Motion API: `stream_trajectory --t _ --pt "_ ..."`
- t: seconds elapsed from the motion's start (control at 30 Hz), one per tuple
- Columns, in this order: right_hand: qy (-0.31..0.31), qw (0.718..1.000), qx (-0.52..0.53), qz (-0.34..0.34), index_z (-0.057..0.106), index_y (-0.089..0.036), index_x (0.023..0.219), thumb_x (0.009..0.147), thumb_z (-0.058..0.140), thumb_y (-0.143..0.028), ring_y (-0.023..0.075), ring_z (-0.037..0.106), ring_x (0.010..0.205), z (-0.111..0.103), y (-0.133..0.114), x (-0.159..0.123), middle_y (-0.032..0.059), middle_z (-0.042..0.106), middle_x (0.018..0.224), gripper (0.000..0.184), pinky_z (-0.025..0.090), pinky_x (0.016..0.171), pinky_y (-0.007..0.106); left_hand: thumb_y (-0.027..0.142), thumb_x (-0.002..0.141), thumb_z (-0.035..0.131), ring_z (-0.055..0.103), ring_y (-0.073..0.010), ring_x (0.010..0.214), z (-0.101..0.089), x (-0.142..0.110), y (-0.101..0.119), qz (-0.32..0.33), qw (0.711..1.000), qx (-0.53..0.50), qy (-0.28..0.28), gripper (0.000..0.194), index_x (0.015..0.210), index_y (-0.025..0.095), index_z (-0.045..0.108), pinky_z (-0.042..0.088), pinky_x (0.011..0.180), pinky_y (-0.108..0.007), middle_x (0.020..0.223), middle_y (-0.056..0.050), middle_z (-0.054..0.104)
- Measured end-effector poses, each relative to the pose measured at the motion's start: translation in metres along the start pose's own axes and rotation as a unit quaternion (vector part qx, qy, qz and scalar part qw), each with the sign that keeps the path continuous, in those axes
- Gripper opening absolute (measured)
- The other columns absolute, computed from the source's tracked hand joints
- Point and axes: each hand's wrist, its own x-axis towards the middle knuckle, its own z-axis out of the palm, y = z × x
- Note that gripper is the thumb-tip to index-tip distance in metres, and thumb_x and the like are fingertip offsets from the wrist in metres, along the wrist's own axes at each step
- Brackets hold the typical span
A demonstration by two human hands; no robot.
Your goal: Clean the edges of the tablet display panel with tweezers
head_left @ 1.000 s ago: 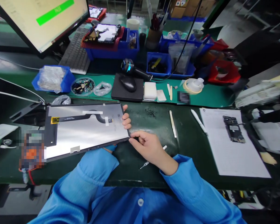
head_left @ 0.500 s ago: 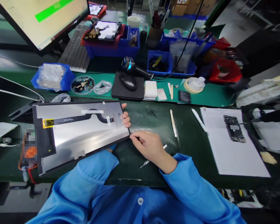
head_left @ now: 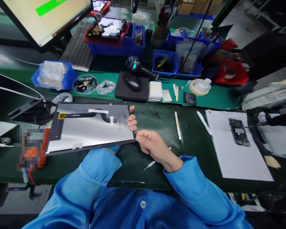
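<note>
Across a dark green bench (head_left: 193, 165), before a monitor (head_left: 59, 24) showing a green bar, a worker in blue sleeves holds a grey-backed panel (head_left: 92, 132) above the surface. A lined sheet (head_left: 231, 159) lies at right. The right hand (head_left: 153, 146) pinches the panel's near right corner; the left hand (head_left: 132, 122), reaching underneath, grips its right end, four fingers curled over the edge, thumb hidden. A board (head_left: 239, 132) rests on the sheet, a white pen (head_left: 203, 122) by its left edge. A slim tool (head_left: 149, 165) lies partly behind the right wrist.

Green workbench (head_left: 193, 133), grey floor (head_left: 241, 24) (slightly blurred)
</note>
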Motion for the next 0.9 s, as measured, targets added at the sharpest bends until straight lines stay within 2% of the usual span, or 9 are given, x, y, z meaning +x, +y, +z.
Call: stream_trajectory --t 0.17,0.3,0.47,0.6,0.73,0.8,0.9 --pt "-0.028 0.995 0.087 0.031 0.057 -0.018 0.079 0.082 0.079 -0.05 0.005 0.019 0.044 0.002 -0.002 -0.001 -0.0122 0.031 0.051 0.039 0.019 0.041 0.02 0.039 0.108 0.006 0.037 -0.0087 0.05 0.01 -0.002 -0.001 -0.006 1.0 -0.002 0.022 0.061 0.113 0.017 0.062 0.023 0.047 -0.022 0.067 0.001 0.042" --pt "-0.047 0.991 0.118 0.049 0.056 -0.018 0.08 0.081 0.08 -0.049 0.0047 0.018 0.044 0.002 -0.003 -0.001 -0.0126 0.03 0.051 0.039 0.017 0.04 0.019 0.038 0.108 0.005 0.038 -0.0089 0.05 0.016 -0.004 0.0 -0.027 1.0 0.004 0.012 0.06 0.112 0.016 0.061 0.023 0.047 -0.021 0.066 0.001 0.041" --pt "-0.066 0.986 0.142 0.065 0.055 -0.018 0.08 0.084 0.079 -0.045 0.0046 0.018 0.044 0.001 -0.005 -0.002 -0.0126 0.03 0.051 0.036 0.017 0.041 0.019 0.044 0.107 0.006 0.035 -0.0097 0.052 0.008 -0.003 0.001 -0.044 0.999 0.015 -0.006 0.063 0.116 0.018 0.062 0.025 0.049 -0.023 0.07 0.0 0.041" --pt "-0.074 0.984 0.146 0.069 0.052 -0.019 0.078 0.084 0.079 -0.045 0.0045 0.018 0.044 0.0 -0.005 -0.003 -0.0128 0.029 0.051 0.038 0.016 0.042 0.019 0.042 0.106 0.005 0.033 -0.01 0.054 0.001 -0.002 0.0 -0.057 0.998 0.013 -0.025 0.064 0.121 0.02 0.063 0.026 0.05 -0.024 0.071 -0.001 0.041" --pt "-0.074 0.983 0.15 0.072 0.052 -0.019 0.078 0.083 0.079 -0.045 0.0045 0.017 0.043 -0.001 -0.006 -0.003 -0.0132 0.028 0.051 0.038 0.016 0.041 0.019 0.054 0.103 0.009 0.031 -0.0106 0.054 0.004 -0.004 0.001 -0.058 0.998 0.021 -0.032 0.068 0.118 0.017 0.064 0.025 0.05 -0.025 0.072 -0.001 0.04" --pt "-0.074 0.982 0.155 0.075 0.051 -0.019 0.078 0.083 0.079 -0.044 0.0045 0.016 0.043 0.0 -0.007 -0.003 -0.0133 0.027 0.051 0.038 0.015 0.041 0.019 0.053 0.103 0.007 0.031 -0.011 0.054 0.007 -0.005 0.001 -0.057 0.998 0.02 -0.029 0.07 0.116 0.016 0.064 0.025 0.049 -0.025 0.071 -0.001 0.04" --pt "-0.073 0.982 0.152 0.081 0.05 -0.02 0.076 0.082 0.08 -0.046 0.0046 0.015 0.043 0.001 -0.009 -0.002 -0.0134 0.026 0.05 0.04 0.015 0.041 0.02 0.047 0.104 0.011 0.031 -0.0116 0.054 0.006 -0.005 0.001 -0.058 0.998 0.026 -0.021 0.062 0.118 0.017 0.064 0.026 0.05 -0.026 0.071 -0.002 0.04"
